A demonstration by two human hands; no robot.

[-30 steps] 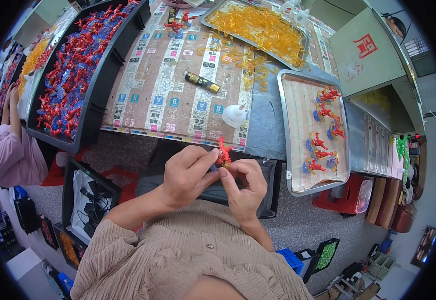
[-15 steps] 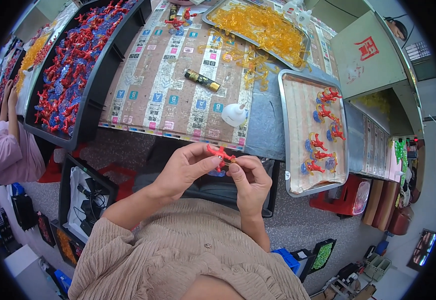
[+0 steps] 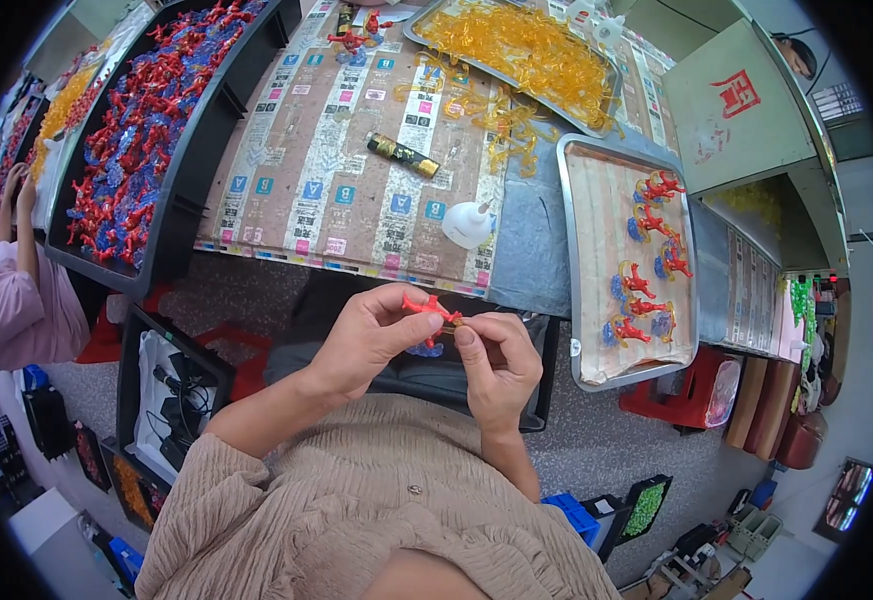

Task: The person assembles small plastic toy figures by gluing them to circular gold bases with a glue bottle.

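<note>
In front of my lap, my left hand (image 3: 369,338) is closed on a small red figurine (image 3: 431,306) with a translucent blue base (image 3: 425,350) below it. My right hand (image 3: 500,365) is closed beside it, thumb and forefinger pinching a small translucent yellow piece (image 3: 451,328) against the figurine's right side. Fingers hide most of that piece. On the table beyond my hands stands a white squeeze bottle (image 3: 468,225) with a thin nozzle. A black-and-gold tube (image 3: 403,156) lies farther back.
At the left is a black bin (image 3: 185,180) heaped with red-and-blue figurines. A metal tray (image 3: 579,290) on the right carries several figurines with yellow parts. Another tray (image 3: 597,122) at the back holds yellow pieces, some spilling onto the table. A person in pink (image 3: 22,310) works at far left.
Both hands have shifted slightly left with the figurine, which has turned a little. The yellow piece between the right fingertips shows more clearly.
</note>
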